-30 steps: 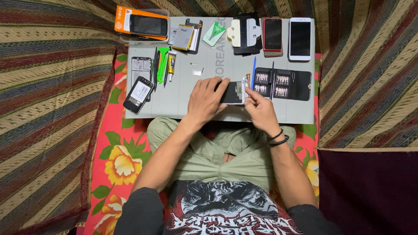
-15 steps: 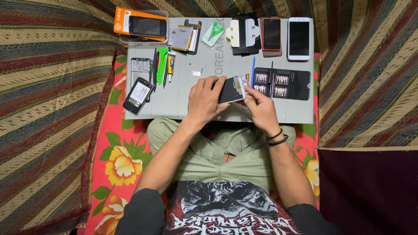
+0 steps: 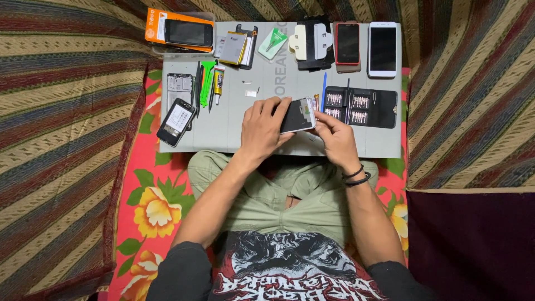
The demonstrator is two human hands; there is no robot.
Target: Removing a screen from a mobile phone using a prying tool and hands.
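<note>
My left hand grips an opened phone with its back cover off, tilted above the grey work mat. My right hand meets the phone's right edge, fingertips pinched at its corner; whether a small tool sits in them I cannot tell. Just beyond the phone lies a black case of screwdriver bits, with a blue pry stick beside it.
On the mat's left lie a black phone, a bare phone frame, green pry tools and a glue tube. Along the far edge lie an orange boxed phone, a battery, a red phone and a white phone. Striped cloth surrounds the mat.
The phone has tilted a little and shifted slightly away from me between my hands. Both hands kept their hold at the mat's middle.
</note>
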